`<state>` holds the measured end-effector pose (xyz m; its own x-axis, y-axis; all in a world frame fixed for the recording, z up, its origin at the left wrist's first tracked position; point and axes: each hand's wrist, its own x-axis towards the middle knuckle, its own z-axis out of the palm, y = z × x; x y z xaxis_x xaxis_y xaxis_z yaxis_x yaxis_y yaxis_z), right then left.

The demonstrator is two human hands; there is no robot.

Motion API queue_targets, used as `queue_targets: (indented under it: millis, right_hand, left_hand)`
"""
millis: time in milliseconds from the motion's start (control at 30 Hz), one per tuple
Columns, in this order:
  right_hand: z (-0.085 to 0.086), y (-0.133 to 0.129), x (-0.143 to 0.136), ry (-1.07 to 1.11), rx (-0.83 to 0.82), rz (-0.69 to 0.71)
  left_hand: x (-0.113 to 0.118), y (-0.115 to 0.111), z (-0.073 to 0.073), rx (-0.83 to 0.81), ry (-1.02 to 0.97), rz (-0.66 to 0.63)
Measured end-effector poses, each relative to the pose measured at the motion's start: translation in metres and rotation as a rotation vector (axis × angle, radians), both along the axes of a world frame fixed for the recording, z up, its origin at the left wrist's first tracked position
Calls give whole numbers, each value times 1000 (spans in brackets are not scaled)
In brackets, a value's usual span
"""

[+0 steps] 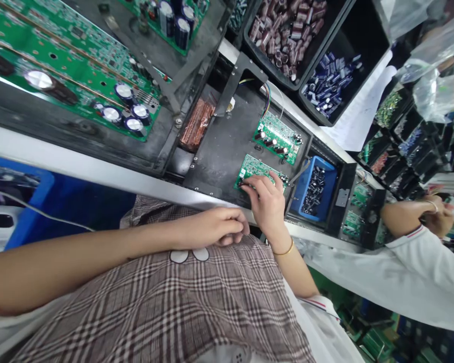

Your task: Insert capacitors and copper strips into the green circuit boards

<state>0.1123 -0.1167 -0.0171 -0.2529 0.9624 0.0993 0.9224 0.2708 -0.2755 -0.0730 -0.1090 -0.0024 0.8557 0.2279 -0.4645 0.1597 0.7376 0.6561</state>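
Note:
My right hand (265, 199) is over the nearer green circuit board (254, 165), which lies in a black tray (219, 146). Its thumb and index finger pinch a small dark component at the board's left end; the other fingers arch above the board. Just in front of the tray's edge, my left hand (229, 227) is curled closed over the plaid apron (174, 302). Its palm is hidden, so I cannot tell whether it holds anything. A second green board (276, 136) with several dark capacitors and coloured wires lies farther back in the tray.
Black bins hold brown capacitors (293, 30) and blue ones (331, 83). A blue box (315, 189) of small black parts is right of the tray. Large boards in a black frame (79, 75) stand left. At the far right is a co-worker's hand (439, 219).

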Motion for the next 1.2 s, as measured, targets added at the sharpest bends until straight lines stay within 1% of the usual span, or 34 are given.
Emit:
queue_targets:
  millis: [33,100,133,200,300,367,433,533,600,633,667,733,767,833,933,1000,1067,1133,1167,1200]
  right_hand:
    - [0,0,0,-6,10,9]
    - [1,-1,-1,-11,22,28]
    - [3,-2,-2,-11,23,33]
    - [5,-4,-4,-18,17,40]
    - [7,-5,-5,-66,5,74]
    - [7,-5,-4,-104,13,130]
    - [7,-3,-2,-140,21,210]
    - [8,0,0,-198,9,335]
    - [10,2,-1,-204,8,362]
    - [11,4,0,-184,12,350]
    - [13,7,2,-151,16,320]
    - [17,14,12,-69,39,220]
    - [20,19,22,-35,57,152]
    - [24,33,51,4,95,11]
    - [27,62,108,23,149,-158]
    - [25,87,145,43,192,-230]
    - [21,116,174,61,224,-273]
    - [14,146,193,54,219,-291]
    - [10,160,198,39,199,-292]
    - [5,172,202,17,172,-289]
  left_hand:
    - [-3,1,3,137,19,-39]
    - [-8,2,10,423,53,-54]
    - [-10,3,12,556,57,-40]
    - [-14,5,16,790,68,31]
    - [-15,14,14,1030,175,165]
    - [-12,23,8,1154,270,203]
    - [-7,31,1,1309,364,126]
    - [0,37,-9,1560,510,-60]
    - [1,38,-11,1661,577,-133]
    - [0,38,-11,1694,593,-152]
    - [-1,39,-11,1717,604,-170]
    - [-5,40,-10,1745,623,-203]
    - [-8,40,-10,1750,635,-217]
    - [-15,40,-13,1739,668,-235]
    - [-26,44,-12,1690,671,-224]
    - [-26,56,-2,1666,621,-219]
    - [-15,83,20,1700,599,-211]
    - [11,127,47,1801,659,-174]
    - [30,155,59,1850,680,-147]
    - [51,183,68,1891,706,-91]
